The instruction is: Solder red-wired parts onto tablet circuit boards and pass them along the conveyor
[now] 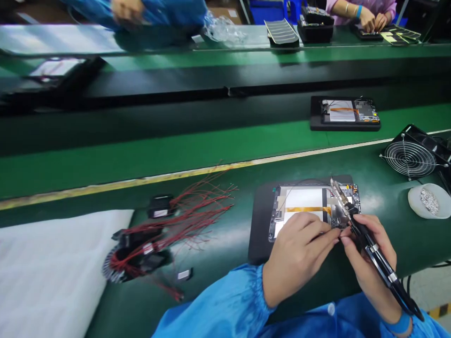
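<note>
Head view: the left hand (299,249) has its fingertips drawn together at the near right part of an opened tablet-like device (305,195); whether they pinch anything cannot be told. The right hand (368,277) grips a soldering iron (380,265) slantwise, its metal end pointing to the device's far edge, its thumb tip close to the left fingertips. The device lies on a black pad (259,239), internals exposed.

Handling (judged by appearance): the device should be light, flat and fragile. Take hold by the outer frame, clear of the orange ribbon (306,210). Hold the iron by its dark handle only; the metal end may be hot.

To the right stand a white tub (415,202) and a fan (410,157). To the left lie red-wired black parts (141,249) and a white sheet (52,267). Beyond rests a second opened device (343,112).
</note>
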Available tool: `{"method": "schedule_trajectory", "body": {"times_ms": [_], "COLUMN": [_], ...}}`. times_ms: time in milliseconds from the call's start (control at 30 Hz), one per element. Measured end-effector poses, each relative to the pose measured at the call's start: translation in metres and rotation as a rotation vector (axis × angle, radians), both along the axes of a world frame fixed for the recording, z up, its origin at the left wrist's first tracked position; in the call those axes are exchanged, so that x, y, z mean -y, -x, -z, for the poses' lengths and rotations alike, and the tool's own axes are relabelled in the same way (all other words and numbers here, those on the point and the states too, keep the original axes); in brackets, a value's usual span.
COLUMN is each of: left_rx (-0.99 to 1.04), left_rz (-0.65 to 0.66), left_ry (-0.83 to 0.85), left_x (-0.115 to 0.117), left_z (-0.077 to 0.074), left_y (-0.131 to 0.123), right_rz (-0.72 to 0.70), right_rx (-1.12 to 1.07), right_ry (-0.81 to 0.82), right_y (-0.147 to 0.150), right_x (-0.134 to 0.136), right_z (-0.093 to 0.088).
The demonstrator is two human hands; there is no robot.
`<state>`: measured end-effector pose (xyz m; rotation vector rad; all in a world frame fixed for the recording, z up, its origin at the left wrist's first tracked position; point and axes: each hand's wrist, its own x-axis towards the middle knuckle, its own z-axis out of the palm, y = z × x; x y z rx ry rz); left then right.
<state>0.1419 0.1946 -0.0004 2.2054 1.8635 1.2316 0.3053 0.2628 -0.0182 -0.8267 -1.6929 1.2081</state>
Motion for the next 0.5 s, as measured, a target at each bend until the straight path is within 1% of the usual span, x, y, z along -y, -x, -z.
{"method": "schedule_trajectory", "body": {"times_ms": [100,233,367,500], "left_rx": [0.041,0.113,0.204,0.253], "left_rz": [0.007,0.034,0.011,0.005], "left_ry": [-0.026,-0.022,0.025,0.06], "left_x": [0.0007,-0.0003,-0.0012,0.0001], "left_z": [-0.0007,-0.0003,0.0008,0.0007], "left_y": [0.0008,0.0017,0.0003,-0.0008], "right_rz": [0.024,0.049,0.021,0.04], "right_rx": [0.023,0.032,0.024,0.039], "right_ry": [-0.004,0.04,-0.009,-0.049], "right_y": [0.003,0.0017,-0.0016,0.0004], "right_x": [0.0006,0.0032,0.0046,0.0038], "right_z": [-0.0017,-0.0033,-0.0052,-0.0058]}}
